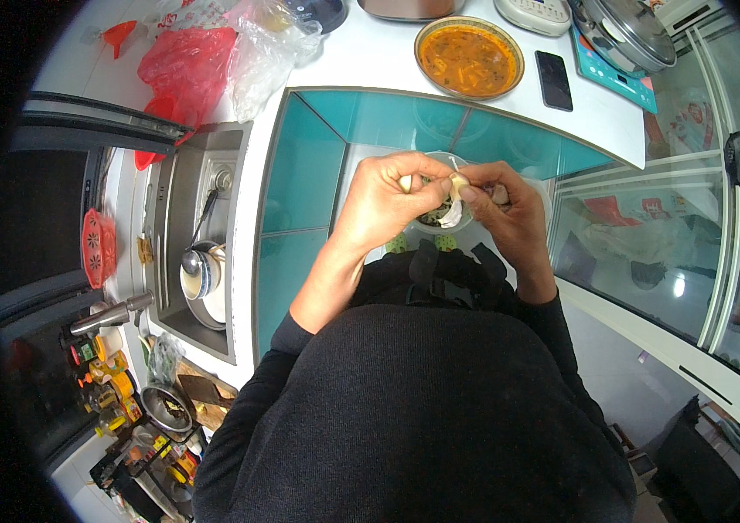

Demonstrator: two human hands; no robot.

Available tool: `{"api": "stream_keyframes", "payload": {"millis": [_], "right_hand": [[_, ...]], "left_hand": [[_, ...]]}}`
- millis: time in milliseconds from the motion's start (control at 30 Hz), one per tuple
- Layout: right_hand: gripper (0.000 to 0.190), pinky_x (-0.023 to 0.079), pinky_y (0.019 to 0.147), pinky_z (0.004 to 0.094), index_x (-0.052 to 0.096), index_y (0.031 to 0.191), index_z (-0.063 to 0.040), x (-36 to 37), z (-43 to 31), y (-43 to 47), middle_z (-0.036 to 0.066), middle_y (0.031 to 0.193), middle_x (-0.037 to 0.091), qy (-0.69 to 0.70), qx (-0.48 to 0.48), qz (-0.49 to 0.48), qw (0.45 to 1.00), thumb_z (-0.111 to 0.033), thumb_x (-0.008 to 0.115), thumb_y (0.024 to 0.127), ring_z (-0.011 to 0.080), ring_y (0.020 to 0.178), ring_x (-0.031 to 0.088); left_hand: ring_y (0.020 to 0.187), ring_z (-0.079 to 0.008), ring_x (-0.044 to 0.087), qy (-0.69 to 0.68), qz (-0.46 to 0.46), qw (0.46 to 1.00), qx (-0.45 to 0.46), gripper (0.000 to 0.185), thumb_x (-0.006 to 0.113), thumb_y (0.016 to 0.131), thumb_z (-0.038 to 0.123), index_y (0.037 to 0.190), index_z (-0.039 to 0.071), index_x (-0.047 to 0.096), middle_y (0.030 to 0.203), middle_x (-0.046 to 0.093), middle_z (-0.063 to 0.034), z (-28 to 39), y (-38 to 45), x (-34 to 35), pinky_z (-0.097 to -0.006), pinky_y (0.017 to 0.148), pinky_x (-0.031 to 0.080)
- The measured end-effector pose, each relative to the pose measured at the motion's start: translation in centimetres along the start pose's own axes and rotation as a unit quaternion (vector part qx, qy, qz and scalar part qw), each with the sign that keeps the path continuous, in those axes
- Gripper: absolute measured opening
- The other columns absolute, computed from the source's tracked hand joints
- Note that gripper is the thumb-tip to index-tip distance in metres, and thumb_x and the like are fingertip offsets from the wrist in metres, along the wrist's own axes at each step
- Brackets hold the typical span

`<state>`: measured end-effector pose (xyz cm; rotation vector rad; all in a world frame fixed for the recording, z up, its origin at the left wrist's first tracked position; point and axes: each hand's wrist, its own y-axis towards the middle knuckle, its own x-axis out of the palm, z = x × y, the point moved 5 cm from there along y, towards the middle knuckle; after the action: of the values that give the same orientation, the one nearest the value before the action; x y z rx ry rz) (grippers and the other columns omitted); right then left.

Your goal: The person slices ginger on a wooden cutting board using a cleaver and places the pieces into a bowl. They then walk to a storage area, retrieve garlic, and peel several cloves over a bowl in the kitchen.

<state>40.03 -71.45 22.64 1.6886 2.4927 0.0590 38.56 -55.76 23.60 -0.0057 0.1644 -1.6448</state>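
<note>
My left hand (pixel 386 199) and my right hand (pixel 512 212) meet in front of my body, fingertips pinching a garlic clove (pixel 457 185) between them. A loose strip of white garlic skin (pixel 451 214) hangs below the clove. Tucked in the curled fingers of my left hand is another pale, bare clove (pixel 406 183). Against my right palm rests some unpeeled garlic (pixel 498 193), partly hidden by the fingers. Under both hands, on the floor side, a round container (pixel 427 227) holds dark scraps; much of it is covered by the hands.
On the white counter ahead stand a bowl of orange-red soup (pixel 469 57), a smartphone (pixel 553 80) and a steel pot (pixel 625 39) on a teal cooker. Leftward, the sink (pixel 239 189) contains bowls and a ladle (pixel 192 263). A cleaver (pixel 203 390) lies on a cutting board.
</note>
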Motion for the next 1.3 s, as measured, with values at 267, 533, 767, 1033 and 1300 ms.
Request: {"api": "stream_keyframes", "payload": {"millis": [267, 533, 767, 1033, 1300], "right_hand": [[0.017, 0.035, 0.048, 0.0160, 0.061, 0.101, -0.002, 0.2, 0.3, -0.2, 0.002, 0.082, 0.061, 0.112, 0.074, 0.002, 0.991, -0.014, 0.060, 0.089, 0.0020, 0.059, 0.048], [0.021, 0.035, 0.047, 0.0163, 0.060, 0.104, -0.003, 0.3, 1.4, 0.0, -0.001, 0.079, 0.059, 0.128, 0.121, 0.069, 0.982, -0.014, 0.062, 0.087, 0.0022, 0.057, 0.046], [0.024, 0.045, 0.069, 0.0183, 0.061, 0.105, -0.003, 0.0, 0.9, -0.4, 0.002, 0.089, 0.062, 0.021, 0.039, 0.070, 0.997, -0.010, 0.067, 0.083, 0.0063, 0.078, 0.056], [0.025, 0.033, 0.045, 0.0159, 0.056, 0.111, -0.001, 0.2, 0.7, -0.5, 0.005, 0.091, 0.063, 0.164, 0.066, 0.078, 0.981, -0.013, 0.059, 0.090, 0.0039, 0.059, 0.047], [0.021, 0.026, 0.039, 0.0159, 0.055, 0.105, -0.002, -0.3, 1.8, -0.1, 0.003, 0.079, 0.059, 0.208, 0.121, 0.124, 0.963, -0.017, 0.057, 0.091, 0.0024, 0.052, 0.041]], "left_hand": [[0.069, -0.0051, 0.056, -0.095, 0.016, 0.995, 0.012, 0.009, 0.060, 0.083, 0.000, 0.087, 0.001, 0.068, 0.077, 0.065, 0.0002, -0.6, 0.0, 0.5, -0.0197, 0.065, 0.044], [0.059, -0.0091, 0.057, 0.178, 0.135, 0.970, 0.096, 0.006, 0.065, 0.079, 0.005, 0.084, 0.002, 0.064, 0.073, 0.064, -0.0055, 0.6, -0.6, 1.0, -0.0224, 0.054, 0.045], [0.054, -0.0012, 0.041, 0.138, 0.141, 0.969, 0.147, 0.004, 0.065, 0.080, 0.002, 0.083, 0.003, 0.067, 0.071, 0.062, 0.0026, 0.9, -1.0, 1.4, -0.0176, 0.048, 0.035], [0.049, -0.0018, 0.035, -0.304, 0.067, 0.946, -0.091, 0.009, 0.052, 0.088, 0.006, 0.088, 0.000, 0.058, 0.072, 0.058, -0.0016, -2.6, -0.4, 2.0, -0.0170, 0.044, 0.027], [0.048, -0.0022, 0.034, -0.195, 0.085, 0.977, 0.015, 0.009, 0.050, 0.092, 0.011, 0.097, 0.004, 0.051, 0.079, 0.063, -0.0042, -2.2, -0.4, 2.1, -0.0171, 0.043, 0.026]]}}
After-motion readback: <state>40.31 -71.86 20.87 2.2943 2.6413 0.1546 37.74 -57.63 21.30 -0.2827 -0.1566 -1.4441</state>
